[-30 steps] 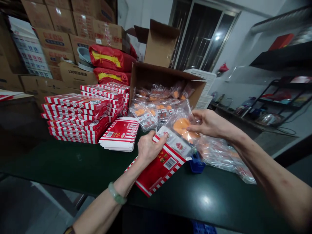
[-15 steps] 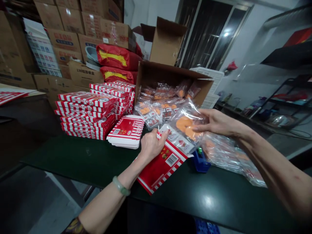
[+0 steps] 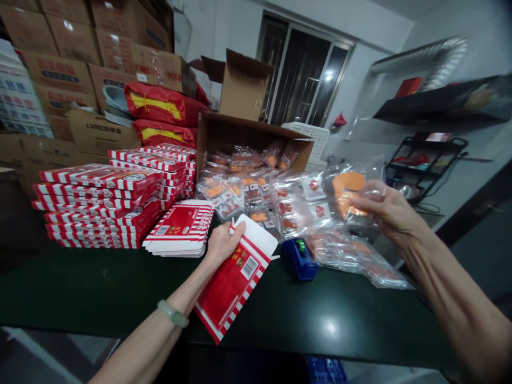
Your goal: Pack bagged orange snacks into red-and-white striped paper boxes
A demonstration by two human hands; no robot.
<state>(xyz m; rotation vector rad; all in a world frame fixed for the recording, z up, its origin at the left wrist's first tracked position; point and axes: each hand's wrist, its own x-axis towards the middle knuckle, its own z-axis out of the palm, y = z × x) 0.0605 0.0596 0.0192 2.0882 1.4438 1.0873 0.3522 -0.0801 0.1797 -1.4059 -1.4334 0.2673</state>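
My left hand (image 3: 225, 241) is closed on the upper edge of a flat red-and-white striped box (image 3: 232, 285), its white end flap sticking up. My right hand (image 3: 386, 208), raised to the right, pinches a clear plastic packet (image 3: 304, 205) that has orange round pieces at one end and smaller pockets with printed labels at the other. The packet hangs above the table, apart from the box. Below it stands a blue tape dispenser (image 3: 303, 261). More clear packets (image 3: 356, 255) lie in a pile under my right hand.
A stack of filled striped boxes (image 3: 100, 208) stands on the left of the dark green table (image 3: 320, 320), beside a pile of flat ones (image 3: 182, 226). An open carton (image 3: 256, 128) full of packets lies behind. Brown cartons (image 3: 64, 77) rise at the back left.
My right hand has moved the packet right, away from the box mouth, and turned it so its labelled end points left. My left hand still holds the box. The view has swung right.
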